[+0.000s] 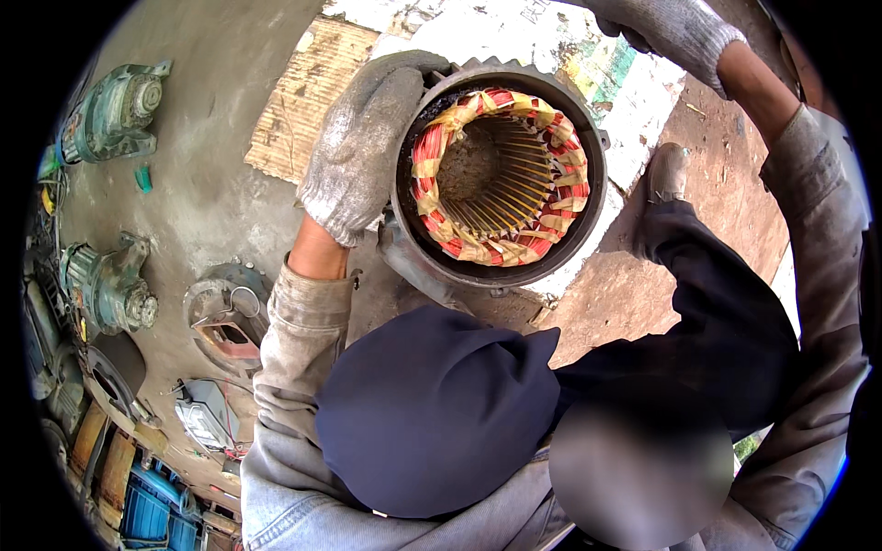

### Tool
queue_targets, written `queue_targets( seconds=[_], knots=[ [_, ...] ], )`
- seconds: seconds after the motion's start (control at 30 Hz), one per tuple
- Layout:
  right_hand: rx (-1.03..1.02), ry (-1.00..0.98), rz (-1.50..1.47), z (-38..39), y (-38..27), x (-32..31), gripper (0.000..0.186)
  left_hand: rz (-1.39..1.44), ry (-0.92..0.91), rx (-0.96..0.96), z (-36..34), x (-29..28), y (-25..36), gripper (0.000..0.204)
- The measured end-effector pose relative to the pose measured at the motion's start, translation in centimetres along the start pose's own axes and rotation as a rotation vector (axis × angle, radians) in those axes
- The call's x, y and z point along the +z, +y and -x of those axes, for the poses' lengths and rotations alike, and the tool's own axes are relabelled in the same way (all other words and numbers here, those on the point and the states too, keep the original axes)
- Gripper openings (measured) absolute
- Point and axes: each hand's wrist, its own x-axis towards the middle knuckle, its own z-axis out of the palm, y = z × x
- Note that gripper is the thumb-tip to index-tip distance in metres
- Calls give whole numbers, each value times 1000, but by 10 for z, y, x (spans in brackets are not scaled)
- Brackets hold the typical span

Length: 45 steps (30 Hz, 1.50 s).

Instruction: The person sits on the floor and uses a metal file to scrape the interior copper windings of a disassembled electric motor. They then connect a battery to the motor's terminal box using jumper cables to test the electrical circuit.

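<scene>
An open, round motor housing stands between my bent legs, its toothed rim facing up. Inside sits a ring of stator windings, red and bound with yellowish tape, around a slotted core. My left hand, in a dirty grey knit glove, wraps the housing's left side, with its fingers bent over the far rim. At the upper right, apart from the housing, is my gloved right hand. Its fingers curl under, and the frame's top edge cuts part of them off; whatever they hold is hidden.
Flattened cardboard and a stained white sheet lie beneath the housing. On the floor at left are two greenish motors, a round metal end piece, a grey box with wires and a blue crate. My shoe is at right.
</scene>
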Motion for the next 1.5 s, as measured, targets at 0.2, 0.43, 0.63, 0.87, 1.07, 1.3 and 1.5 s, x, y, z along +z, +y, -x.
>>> queue_targets(
  seconds=[0.2,0.43,0.63,0.87,1.07,1.3,1.5],
  knots=[
    [-114,-89,93,-28,21,2,50,201,28,-144,7,11,29,42],
    [-286,-167,-226,-66,90,1,40,102,126,-214,15,16,39,44],
    [-371,-175,-217,-124,71,-1,35,-370,211,-305,21,16,62,44],
    [-766,-405,-557,-154,-23,24,40,-43,835,-421,81,55,72,60],
    [-542,-644,-758,-159,-34,85,17,-353,989,-760,112,77,44,51],
    [-449,-805,-904,-151,-36,118,16,-782,778,-956,94,80,71,72],
    [-596,-835,-823,-151,-38,94,17,-821,792,-1025,98,67,57,77]
  ],
)
